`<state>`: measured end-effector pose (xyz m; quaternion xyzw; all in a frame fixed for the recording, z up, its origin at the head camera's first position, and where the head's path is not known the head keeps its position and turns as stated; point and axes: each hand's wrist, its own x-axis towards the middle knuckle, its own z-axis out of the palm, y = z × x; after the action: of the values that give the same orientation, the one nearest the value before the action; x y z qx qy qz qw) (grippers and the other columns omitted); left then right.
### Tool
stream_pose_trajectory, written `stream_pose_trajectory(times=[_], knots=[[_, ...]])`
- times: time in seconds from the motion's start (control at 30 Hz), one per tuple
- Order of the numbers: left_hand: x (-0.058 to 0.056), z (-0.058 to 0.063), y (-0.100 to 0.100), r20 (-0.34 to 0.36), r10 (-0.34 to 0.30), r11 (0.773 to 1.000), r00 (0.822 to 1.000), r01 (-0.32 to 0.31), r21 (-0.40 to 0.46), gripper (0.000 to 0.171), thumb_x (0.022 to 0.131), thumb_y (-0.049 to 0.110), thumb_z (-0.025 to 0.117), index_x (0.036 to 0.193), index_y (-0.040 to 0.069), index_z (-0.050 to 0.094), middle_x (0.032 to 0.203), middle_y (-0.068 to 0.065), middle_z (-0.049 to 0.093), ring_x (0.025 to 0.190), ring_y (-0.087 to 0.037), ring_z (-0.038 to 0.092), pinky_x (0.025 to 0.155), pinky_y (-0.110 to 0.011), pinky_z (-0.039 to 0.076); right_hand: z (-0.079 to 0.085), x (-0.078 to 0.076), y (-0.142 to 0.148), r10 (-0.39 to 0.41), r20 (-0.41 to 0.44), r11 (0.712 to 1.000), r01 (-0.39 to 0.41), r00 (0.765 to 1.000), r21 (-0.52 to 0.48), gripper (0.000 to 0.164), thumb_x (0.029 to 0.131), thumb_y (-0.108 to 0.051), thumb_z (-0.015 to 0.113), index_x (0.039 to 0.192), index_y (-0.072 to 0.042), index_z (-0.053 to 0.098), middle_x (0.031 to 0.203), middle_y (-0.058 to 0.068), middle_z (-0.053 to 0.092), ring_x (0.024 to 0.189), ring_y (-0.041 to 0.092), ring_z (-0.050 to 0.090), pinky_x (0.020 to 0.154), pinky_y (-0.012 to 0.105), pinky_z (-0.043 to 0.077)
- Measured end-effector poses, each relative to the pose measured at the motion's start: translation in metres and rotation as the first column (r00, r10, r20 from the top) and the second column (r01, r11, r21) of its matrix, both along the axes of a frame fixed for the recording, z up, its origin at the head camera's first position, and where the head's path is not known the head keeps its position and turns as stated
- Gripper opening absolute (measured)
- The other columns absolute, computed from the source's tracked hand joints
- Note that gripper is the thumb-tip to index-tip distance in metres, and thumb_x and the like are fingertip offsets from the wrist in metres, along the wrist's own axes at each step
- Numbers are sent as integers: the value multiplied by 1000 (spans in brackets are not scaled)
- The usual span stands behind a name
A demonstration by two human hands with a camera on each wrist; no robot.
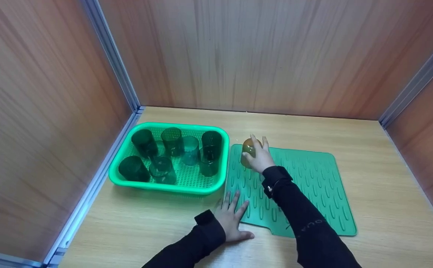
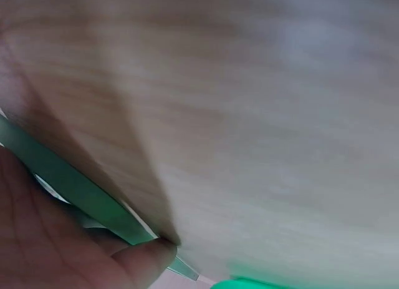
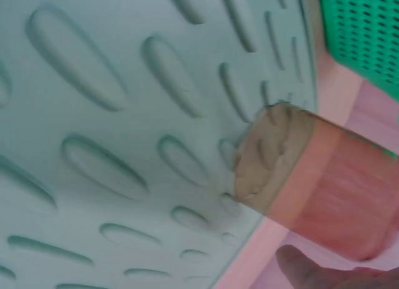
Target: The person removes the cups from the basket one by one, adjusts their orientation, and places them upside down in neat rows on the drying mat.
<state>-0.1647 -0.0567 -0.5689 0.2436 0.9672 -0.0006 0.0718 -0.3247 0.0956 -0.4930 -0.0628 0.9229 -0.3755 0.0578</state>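
Observation:
An amber drinking glass (image 1: 247, 153) is at the far left corner of the green ridged mat (image 1: 306, 182). My right hand (image 1: 261, 158) grips it from above, the thumb on the near left side and a finger over the top. In the right wrist view the clear amber glass (image 3: 324, 183) tilts across the picture, its wide end right at the mat; one finger (image 3: 299, 264) stands a little off it. My left hand (image 1: 231, 219) lies with fingers spread at the mat's left edge, and in the left wrist view its thumb (image 2: 146, 261) shows beside that edge.
Left of the mat stands a bright green perforated basket (image 1: 168, 190) holding several dark and tinted glasses (image 1: 172, 141). Wood-grain panels (image 1: 246, 56) close off the back and both sides, with metal profiles (image 1: 117, 59) at the corners.

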Motion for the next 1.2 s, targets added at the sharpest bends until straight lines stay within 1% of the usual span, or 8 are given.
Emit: stream_pose_trajectory(times=[0.23,0.5,0.63,0.77,0.87,1.0,1.1,1.2], knots=[[0,-1,-1,40,13,1000,999,-14,25,103,78,86,43,158,25,21,164,-17,14,149,-44,17,116,-52,31,26,11,14,87,-3,995,-87,996,-53,74,101,-36,53,159,-24,9,163,23,-6,139,47,37,107,58,40],[0,0,6,105,78,986,991,-92,136,101,77,78,58,156,20,29,164,-18,14,149,-44,13,118,-55,27,49,29,19,142,-23,977,-144,990,-159,74,101,-38,53,159,-18,12,164,18,11,150,38,17,117,59,24],[4,13,8,129,76,983,989,-96,159,95,80,68,64,153,16,35,162,-20,19,148,-45,16,117,-56,27,47,41,15,178,15,959,-170,984,-225,75,100,-41,53,159,-22,10,165,12,12,151,36,16,118,59,22],[2,30,7,113,71,972,991,-94,217,81,84,58,66,147,12,45,159,-22,27,146,-48,23,115,-53,32,40,47,10,178,67,923,-143,982,-357,75,100,-39,55,159,-23,11,164,15,14,148,40,22,114,59,30],[-3,51,1,73,75,944,995,-94,316,68,88,50,67,140,9,53,153,-21,40,141,-44,36,110,-50,41,33,49,7,181,119,883,-108,976,-458,74,101,-35,54,159,-21,11,163,18,15,147,42,25,109,60,37],[-9,83,-11,-33,71,869,997,-46,493,49,94,36,63,132,5,59,134,-15,62,124,-30,59,100,-42,51,24,53,0,180,191,854,-56,965,-518,72,102,-34,52,159,-20,11,162,20,18,146,40,28,104,62,41],[-16,101,-21,-136,110,816,985,-11,577,41,96,28,61,129,4,61,125,-12,67,116,-26,64,97,-40,53,17,56,-9,168,227,857,-28,959,-515,70,102,-34,52,159,-18,13,161,21,21,145,39,30,102,61,44],[-25,112,-31,-199,186,800,962,-31,599,39,96,25,61,129,4,61,129,-15,64,122,-30,60,101,-43,50,12,58,-20,162,240,871,-25,957,-491,70,102,-33,52,158,-14,15,159,25,24,144,40,33,103,59,44]])
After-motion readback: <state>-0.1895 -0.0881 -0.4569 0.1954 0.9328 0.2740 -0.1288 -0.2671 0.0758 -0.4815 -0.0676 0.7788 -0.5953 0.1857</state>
